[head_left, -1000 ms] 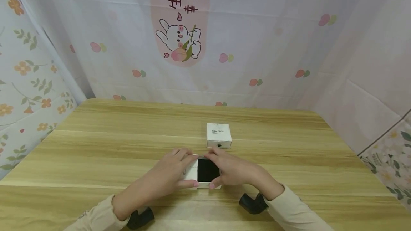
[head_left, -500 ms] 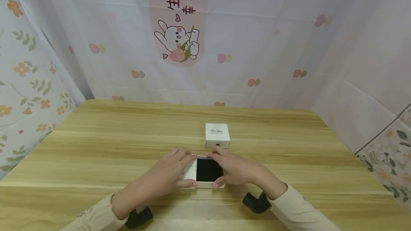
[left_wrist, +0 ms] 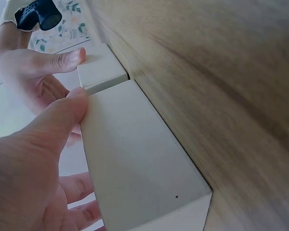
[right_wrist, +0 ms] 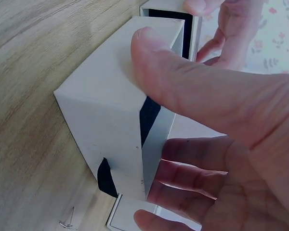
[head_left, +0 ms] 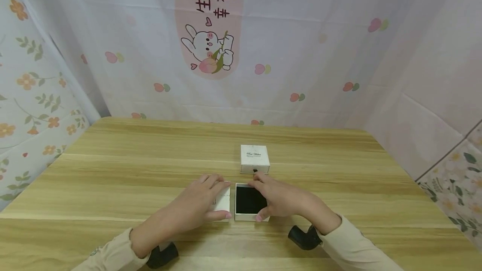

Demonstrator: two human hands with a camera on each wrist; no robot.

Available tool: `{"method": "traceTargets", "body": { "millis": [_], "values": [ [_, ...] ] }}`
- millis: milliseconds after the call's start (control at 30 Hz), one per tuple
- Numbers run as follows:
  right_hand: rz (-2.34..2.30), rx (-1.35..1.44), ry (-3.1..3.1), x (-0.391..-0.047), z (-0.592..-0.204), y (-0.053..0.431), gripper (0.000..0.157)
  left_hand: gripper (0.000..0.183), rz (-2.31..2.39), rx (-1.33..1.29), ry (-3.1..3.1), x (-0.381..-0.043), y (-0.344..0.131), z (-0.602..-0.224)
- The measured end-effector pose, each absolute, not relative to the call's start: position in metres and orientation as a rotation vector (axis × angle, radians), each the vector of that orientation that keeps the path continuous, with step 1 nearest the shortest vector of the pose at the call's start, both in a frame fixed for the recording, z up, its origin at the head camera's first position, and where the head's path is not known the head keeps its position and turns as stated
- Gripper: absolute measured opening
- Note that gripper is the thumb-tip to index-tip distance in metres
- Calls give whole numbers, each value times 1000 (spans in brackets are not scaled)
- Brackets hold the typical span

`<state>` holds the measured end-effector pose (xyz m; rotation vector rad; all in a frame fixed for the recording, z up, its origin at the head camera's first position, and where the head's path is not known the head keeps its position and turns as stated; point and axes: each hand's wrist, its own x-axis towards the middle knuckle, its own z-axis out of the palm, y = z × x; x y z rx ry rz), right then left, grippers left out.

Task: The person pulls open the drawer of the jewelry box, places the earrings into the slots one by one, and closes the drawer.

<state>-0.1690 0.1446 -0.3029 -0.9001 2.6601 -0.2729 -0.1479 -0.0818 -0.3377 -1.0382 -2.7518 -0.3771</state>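
Note:
My left hand (head_left: pixel 197 202) grips the white outer sleeve (head_left: pixel 223 202) of a small gift box between thumb and fingers, flat on the table. In the left wrist view the sleeve (left_wrist: pixel 139 149) shows a plain side wall under my thumb. With my right hand (head_left: pixel 282 200) I hold the box's white inner drawer (head_left: pixel 245 217) by its opposite sides. The drawer has a black lining (head_left: pixel 249 200) and, in the right wrist view, a black ribbon tab (right_wrist: pixel 105 178) on its end. A narrow gap separates drawer and sleeve. The lining's right part is hidden under my right hand.
A similar closed white box (head_left: pixel 255 156) with printed lettering stands just behind the drawer. On the wooden table (head_left: pixel 150 154) a small thin metal piece (right_wrist: pixel 68 222) lies near it in the right wrist view. Patterned curtains (head_left: pixel 320 45) hang at the back and sides.
My right hand has drawn the drawer rightward, fully out of the sleeve, so a gap now shows between them. The left hand keeps the sleeve in about the same place.

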Motion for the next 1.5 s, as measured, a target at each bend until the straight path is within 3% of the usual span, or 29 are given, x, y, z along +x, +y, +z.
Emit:
{"method": "traceTargets", "body": {
  "millis": [1500],
  "values": [
    [-199, -920, 2670, -170, -302, 145, 79, 72, -56, -1176, -2934, -163, -52, -316]
  ]
}}
